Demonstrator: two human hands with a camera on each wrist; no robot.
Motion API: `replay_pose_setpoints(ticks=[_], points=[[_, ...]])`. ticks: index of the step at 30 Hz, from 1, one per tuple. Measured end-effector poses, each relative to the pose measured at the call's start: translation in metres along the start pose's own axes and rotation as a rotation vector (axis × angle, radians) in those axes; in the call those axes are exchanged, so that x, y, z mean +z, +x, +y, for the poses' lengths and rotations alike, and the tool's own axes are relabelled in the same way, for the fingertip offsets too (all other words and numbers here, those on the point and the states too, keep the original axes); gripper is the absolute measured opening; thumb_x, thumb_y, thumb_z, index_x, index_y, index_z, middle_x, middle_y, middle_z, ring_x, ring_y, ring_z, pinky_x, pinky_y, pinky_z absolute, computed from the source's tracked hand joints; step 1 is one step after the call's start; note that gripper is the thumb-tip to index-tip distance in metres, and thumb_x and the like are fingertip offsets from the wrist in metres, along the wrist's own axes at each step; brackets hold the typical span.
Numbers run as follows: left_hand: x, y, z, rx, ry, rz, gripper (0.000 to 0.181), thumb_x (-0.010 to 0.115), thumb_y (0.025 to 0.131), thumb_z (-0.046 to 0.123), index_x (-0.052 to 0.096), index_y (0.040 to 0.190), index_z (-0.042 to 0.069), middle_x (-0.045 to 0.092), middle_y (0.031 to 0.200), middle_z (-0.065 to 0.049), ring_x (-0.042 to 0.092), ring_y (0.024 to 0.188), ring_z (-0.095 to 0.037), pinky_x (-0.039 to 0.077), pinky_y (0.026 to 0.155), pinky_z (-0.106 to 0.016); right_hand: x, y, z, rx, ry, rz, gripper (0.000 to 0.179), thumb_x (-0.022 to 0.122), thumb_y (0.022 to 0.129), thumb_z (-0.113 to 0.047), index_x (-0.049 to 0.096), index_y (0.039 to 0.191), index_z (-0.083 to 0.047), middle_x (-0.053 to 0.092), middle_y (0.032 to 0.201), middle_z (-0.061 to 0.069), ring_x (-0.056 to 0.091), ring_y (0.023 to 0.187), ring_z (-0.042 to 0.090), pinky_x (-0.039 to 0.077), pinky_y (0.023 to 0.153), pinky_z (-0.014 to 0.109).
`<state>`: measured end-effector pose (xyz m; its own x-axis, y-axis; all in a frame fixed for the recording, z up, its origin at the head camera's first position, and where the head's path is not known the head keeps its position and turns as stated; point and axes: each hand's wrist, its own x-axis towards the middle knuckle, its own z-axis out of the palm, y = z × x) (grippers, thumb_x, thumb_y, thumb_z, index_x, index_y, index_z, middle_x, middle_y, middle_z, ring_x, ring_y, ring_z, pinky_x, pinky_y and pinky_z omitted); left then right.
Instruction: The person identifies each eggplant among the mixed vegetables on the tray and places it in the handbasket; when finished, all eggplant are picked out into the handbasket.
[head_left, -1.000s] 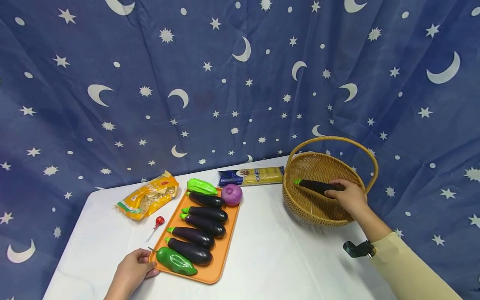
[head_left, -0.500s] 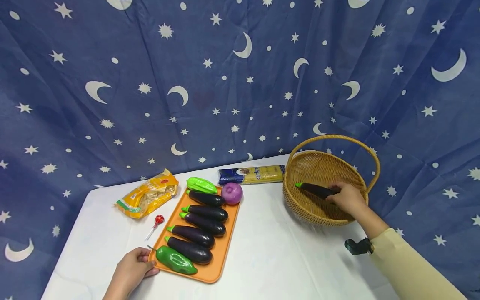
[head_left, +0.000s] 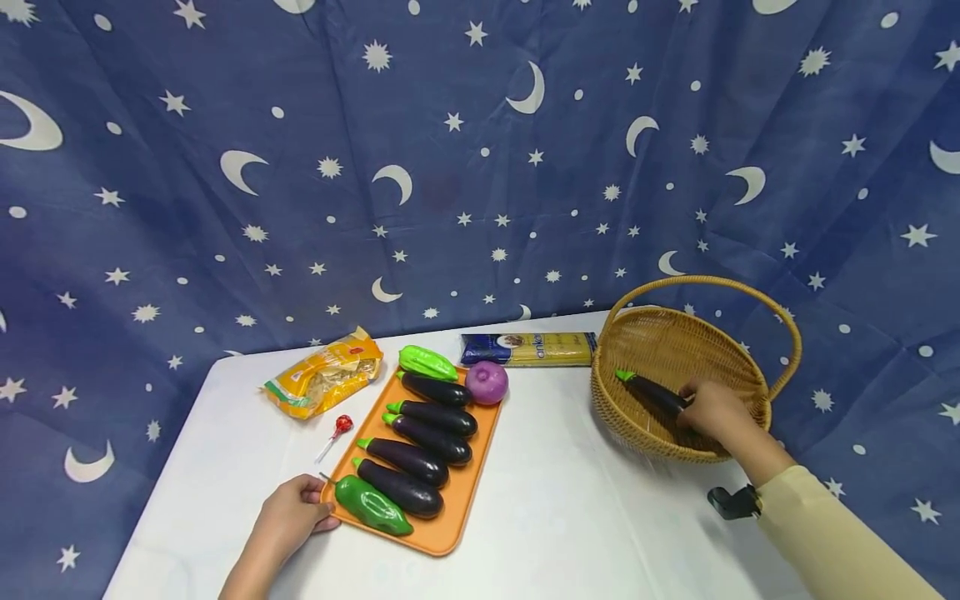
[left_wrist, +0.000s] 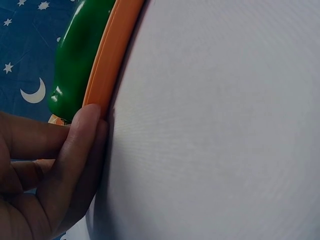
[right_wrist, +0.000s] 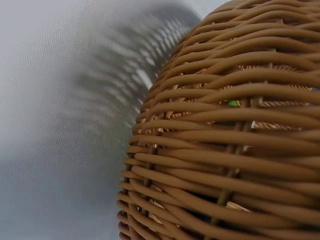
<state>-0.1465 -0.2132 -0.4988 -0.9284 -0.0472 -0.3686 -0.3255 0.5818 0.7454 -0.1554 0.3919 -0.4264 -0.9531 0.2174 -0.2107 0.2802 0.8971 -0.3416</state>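
Basketed eggplant: lies within the wicker basket (head_left: pixel 697 346), to the person's right; whether this eggplant (head_left: pixel 651 393) touches the basket floor or is held just above it, I cannot tell.
Its long axis: slanting, green stem end pointing to the far left and blunt end running in under the right hand (head_left: pixel 712 410).
Nearer hand: the right, directly at the blunt end; the left hand (head_left: pixel 288 517) is well apart, across the table (head_left: pixel 555 500).
Right-hand fingers: curled over the eggplant's blunt half, gripping it from above; the right wrist view shows mostly woven wall, so the fingertips are hidden.
Left-hand fingers: pinching the near left corner of the orange tray (head_left: pixel 457 508), just beside the dark green pepper (head_left: pixel 371 505).
Tray row: five more eggplants (head_left: pixel 401 487) lie crosswise, stems to the left, between the pepper and, at the far end, a ridged light-green vegetable (head_left: pixel 427 363) and a purple onion (head_left: pixel 487 382).
Left of tray: a red lollipop (head_left: pixel 342 424) and, farther back, a yellow-orange food bag (head_left: pixel 326 373).
Back edge: a spaghetti packet (head_left: pixel 555 350) between onion and basket.
Backdrop: a blue moon-and-star curtain (head_left: pixel 450 167).
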Motion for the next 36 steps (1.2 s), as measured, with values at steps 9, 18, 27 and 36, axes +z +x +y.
replay_pose_setpoints(ticks=[9, 18, 27, 36], points=[[0.001, 0.001, 0.002, 0.020, 0.016, -0.008, 0.030, 0.071, 0.086, -0.004, 0.057, 0.112, -0.011, 0.053, 0.090, -0.012, 0.067, 0.066, -0.012, 0.061, 0.059, -0.027, -0.016, -0.011, -0.002, -0.002, 0.047, -0.010, 0.055, 0.076, 0.084, -0.014, 0.056, 0.129, 0.011, 0.059, 0.123, 0.035, 0.060, 0.102, 0.050, 0.056, 0.076, 0.056], [-0.002, -0.001, 0.002, -0.003, 0.028, -0.007, 0.029, 0.070, 0.086, -0.004, 0.058, 0.112, -0.011, 0.055, 0.090, -0.013, 0.066, 0.067, -0.013, 0.060, 0.060, -0.027, -0.031, -0.017, -0.008, -0.038, 0.178, 0.008, 0.057, 0.074, 0.089, -0.021, 0.054, 0.132, 0.010, 0.057, 0.128, 0.034, 0.058, 0.111, 0.050, 0.055, 0.084, 0.057], [-0.001, -0.001, 0.002, 0.012, -0.021, 0.002, 0.027, 0.069, 0.085, -0.005, 0.057, 0.109, -0.009, 0.055, 0.087, -0.012, 0.067, 0.065, -0.014, 0.061, 0.059, -0.027, -0.041, -0.024, -0.021, -0.114, 0.292, 0.099, 0.060, 0.073, 0.092, -0.026, 0.052, 0.137, 0.008, 0.053, 0.134, 0.033, 0.052, 0.119, 0.051, 0.052, 0.093, 0.061], [0.001, -0.002, 0.001, -0.008, -0.022, 0.022, 0.023, 0.069, 0.086, -0.006, 0.059, 0.107, -0.008, 0.052, 0.084, -0.010, 0.067, 0.064, -0.014, 0.061, 0.058, -0.026, -0.046, -0.029, -0.043, -0.157, 0.416, 0.101, 0.070, 0.067, 0.096, -0.044, 0.045, 0.145, 0.001, 0.049, 0.143, 0.028, 0.047, 0.128, 0.047, 0.049, 0.096, 0.058]])
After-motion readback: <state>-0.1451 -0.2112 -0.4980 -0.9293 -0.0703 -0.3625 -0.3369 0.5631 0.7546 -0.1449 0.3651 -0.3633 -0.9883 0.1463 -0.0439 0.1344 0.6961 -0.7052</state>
